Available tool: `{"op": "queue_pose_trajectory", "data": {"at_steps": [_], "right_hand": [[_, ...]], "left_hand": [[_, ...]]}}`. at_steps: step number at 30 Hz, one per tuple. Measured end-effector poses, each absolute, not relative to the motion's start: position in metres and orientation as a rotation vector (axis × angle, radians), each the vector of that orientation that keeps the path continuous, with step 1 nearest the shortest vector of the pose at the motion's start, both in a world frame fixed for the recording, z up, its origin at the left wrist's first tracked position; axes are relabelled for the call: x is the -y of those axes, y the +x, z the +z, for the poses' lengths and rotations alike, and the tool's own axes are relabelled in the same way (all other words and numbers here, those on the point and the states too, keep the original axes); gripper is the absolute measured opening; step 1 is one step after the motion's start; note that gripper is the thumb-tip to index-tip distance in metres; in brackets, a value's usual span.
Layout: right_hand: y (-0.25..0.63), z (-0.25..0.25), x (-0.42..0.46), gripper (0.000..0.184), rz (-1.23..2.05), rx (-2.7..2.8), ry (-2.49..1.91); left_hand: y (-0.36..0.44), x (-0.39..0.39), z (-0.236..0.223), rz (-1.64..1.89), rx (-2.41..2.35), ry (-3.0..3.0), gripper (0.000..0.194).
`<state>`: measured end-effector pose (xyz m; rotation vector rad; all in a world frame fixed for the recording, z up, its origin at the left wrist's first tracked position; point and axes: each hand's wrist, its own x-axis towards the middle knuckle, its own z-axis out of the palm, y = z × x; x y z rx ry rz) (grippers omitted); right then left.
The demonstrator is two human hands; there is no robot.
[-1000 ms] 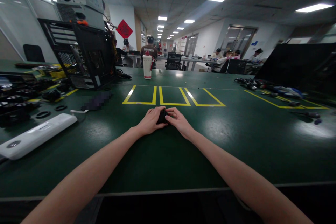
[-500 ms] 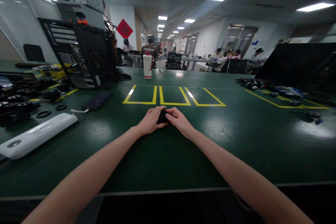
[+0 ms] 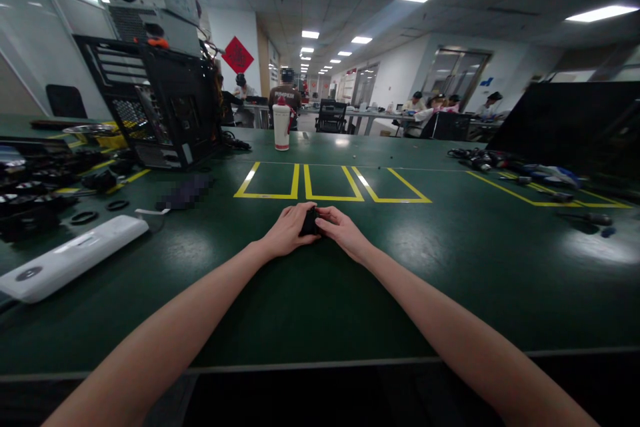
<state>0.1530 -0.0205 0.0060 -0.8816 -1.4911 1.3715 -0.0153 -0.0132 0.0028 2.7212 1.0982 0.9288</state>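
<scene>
Between my hands is a small black object, low over the green table; its exact kind does not show. My left hand is closed round its left side, with the fingers over the far side and the thumb along the near side. At its right edge, my right hand pinches it with thumb and fingertips. Much of the object is hidden by the fingers. Just beyond my hands, yellow tape outlines mark the tabletop.
At the left stand an open black computer case with power supplies on top and a long white device. Black rings lie beside it. A white cup stands farther back. Cables and a dark monitor are at the right.
</scene>
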Motion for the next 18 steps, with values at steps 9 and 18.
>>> {"op": "queue_pose_trajectory", "data": {"at_steps": [9,18], "right_hand": [[0.1534,0.0023,0.0190,0.023,1.320,1.498,-0.862],[0.1524,0.0074,0.0193,0.028,1.376,1.492,-0.879]], "left_hand": [[-0.0143,0.0145,0.0052,0.923,-1.106,2.711,0.060],[-0.0148,0.0128,0.0030,0.938,-1.103,2.710,0.061]]}}
